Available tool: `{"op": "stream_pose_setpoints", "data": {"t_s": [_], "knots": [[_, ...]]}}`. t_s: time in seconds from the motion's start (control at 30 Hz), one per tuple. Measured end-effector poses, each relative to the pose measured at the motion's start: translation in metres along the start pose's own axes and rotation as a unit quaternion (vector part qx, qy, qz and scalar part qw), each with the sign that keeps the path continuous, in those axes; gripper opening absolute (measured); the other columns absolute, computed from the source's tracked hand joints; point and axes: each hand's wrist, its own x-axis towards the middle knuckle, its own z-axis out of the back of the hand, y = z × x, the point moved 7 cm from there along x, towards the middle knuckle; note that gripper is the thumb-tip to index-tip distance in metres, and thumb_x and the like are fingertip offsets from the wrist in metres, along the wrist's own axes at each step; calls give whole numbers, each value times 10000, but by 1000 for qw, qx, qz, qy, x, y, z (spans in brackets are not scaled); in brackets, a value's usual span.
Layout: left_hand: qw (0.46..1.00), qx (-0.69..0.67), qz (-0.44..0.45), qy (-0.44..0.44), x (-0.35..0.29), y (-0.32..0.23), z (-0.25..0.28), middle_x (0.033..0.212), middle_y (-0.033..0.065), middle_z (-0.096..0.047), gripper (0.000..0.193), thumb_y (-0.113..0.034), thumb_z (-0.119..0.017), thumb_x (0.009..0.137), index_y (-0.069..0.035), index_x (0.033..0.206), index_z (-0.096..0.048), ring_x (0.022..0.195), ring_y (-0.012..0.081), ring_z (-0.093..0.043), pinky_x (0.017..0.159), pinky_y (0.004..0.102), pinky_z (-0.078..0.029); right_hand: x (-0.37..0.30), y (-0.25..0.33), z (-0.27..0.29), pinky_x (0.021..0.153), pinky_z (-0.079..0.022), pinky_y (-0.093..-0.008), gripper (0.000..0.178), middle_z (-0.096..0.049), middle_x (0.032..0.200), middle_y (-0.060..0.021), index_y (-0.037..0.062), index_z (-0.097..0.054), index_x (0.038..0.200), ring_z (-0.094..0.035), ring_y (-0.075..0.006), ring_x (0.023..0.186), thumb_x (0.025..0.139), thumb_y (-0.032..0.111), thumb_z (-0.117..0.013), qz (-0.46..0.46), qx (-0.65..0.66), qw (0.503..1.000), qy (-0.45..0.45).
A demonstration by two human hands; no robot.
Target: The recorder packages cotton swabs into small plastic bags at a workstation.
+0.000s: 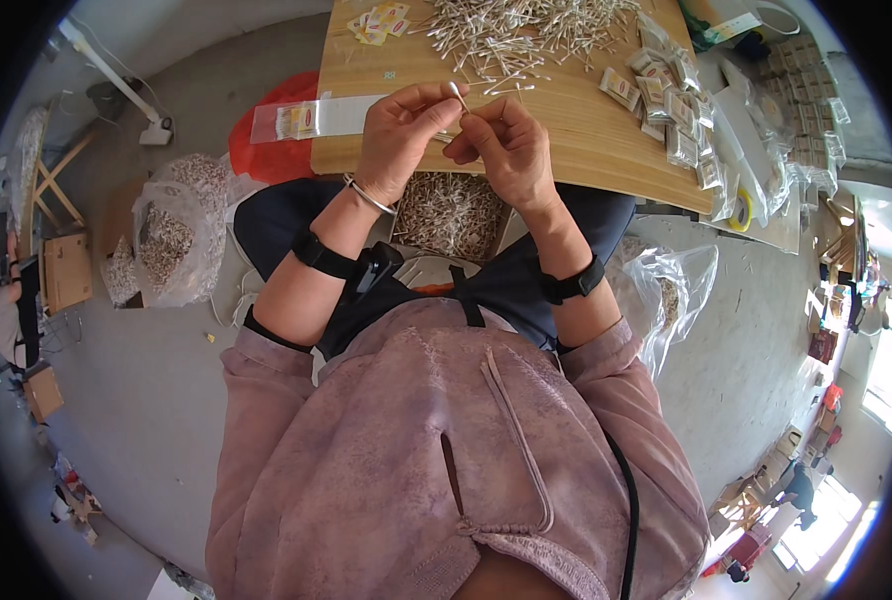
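Over the table's near edge, both my hands meet around a cotton swab (pixel 459 96) with a white tip. My left hand (pixel 406 130) is closed with its thumb and fingertips pinching at the swab. From the other side, my right hand (pixel 511 150) grips the swab's lower part between thumb and forefinger. Several loose cotton swabs (pixel 526 35) lie heaped on the table just beyond my fingers. Below my hands, between my knees, stands a box filled with more swabs (pixel 448 215).
Small clear packs (pixel 671 100) pile up on the right of the wooden table (pixel 566 130), near a yellow tape roll (pixel 740 210). A clear sleeve (pixel 291 121) lies left, over red plastic (pixel 276 160). Printed cards (pixel 379 22) lie farther back. A bulging swab bag (pixel 181 230) stands on the floor.
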Motion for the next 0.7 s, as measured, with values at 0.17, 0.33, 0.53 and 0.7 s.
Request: {"op": "stream_pose_setpoints", "data": {"t_s": [0.17,0.33,0.53,0.7], "knots": [[1000,15,-10,-3,-3,-2,-2,947,46,-660,163,-133,-655,862,-20,980,-657,841,95,-583,784,245,-469,-2,4,-2,600,-540,-241,112,-663,700,-103,-35,-531,869,-648,-119,647,918,66,-528,5,-40,999,12],[999,-44,22,18,-1,5,-1,909,25,-648,161,-151,-647,871,-28,974,-656,794,88,-568,734,231,-452,-2,13,-9,606,-534,-249,202,-665,695,-111,-35,-543,894,-650,-133,643,964,126,-441,8,-63,996,70],[996,-84,22,21,-1,11,-1,903,29,-656,219,-193,-644,875,-17,1005,-658,756,84,-582,700,217,-488,-4,-3,-8,632,-516,-255,263,-657,710,-119,-11,-531,952,-630,-139,641,1000,189,-367,-30,14,994,100],[993,-108,36,40,1,10,-2,904,35,-631,211,-161,-607,898,-3,1036,-633,758,88,-556,722,223,-483,-4,-6,-6,614,-517,-254,266,-658,698,-122,-21,-531,945,-626,-135,624,995,189,-376,-41,20,995,89]]}}
